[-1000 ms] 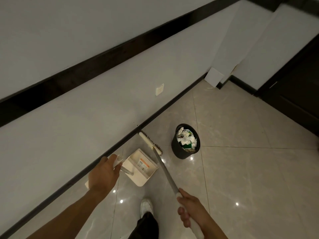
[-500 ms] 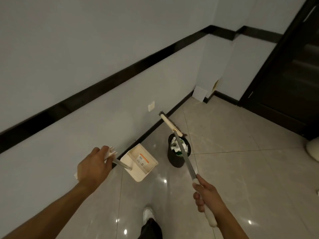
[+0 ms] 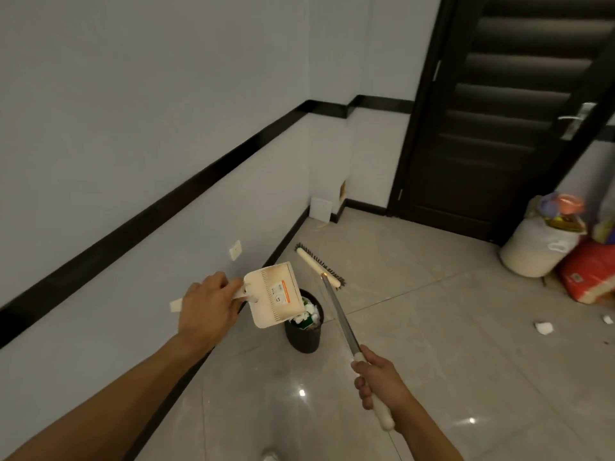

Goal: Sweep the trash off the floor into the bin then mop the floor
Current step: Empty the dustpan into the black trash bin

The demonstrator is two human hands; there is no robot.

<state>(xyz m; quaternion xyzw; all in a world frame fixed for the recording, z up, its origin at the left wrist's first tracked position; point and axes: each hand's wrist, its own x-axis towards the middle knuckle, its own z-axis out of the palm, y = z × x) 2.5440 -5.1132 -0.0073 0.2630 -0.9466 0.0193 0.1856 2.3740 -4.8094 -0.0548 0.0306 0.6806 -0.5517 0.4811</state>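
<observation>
My left hand grips the handle of a cream dustpan, held tilted in the air over the left rim of a small black bin full of white and green scraps. My right hand holds the broom handle near its white grip end. The broom head with dark bristles hovers beyond the bin, near the wall. A crumpled white scrap and a smaller scrap lie on the tiles at the right.
A white wall with a black rail and skirting runs along the left. A dark door stands at the back. A white sack and a red bag sit in the right corner. My shoe shows at the bottom edge.
My view has lifted toward the door. My left hand has raised the dustpan off the floor and tilted it over the bin. The broom head has swung up and past the bin.
</observation>
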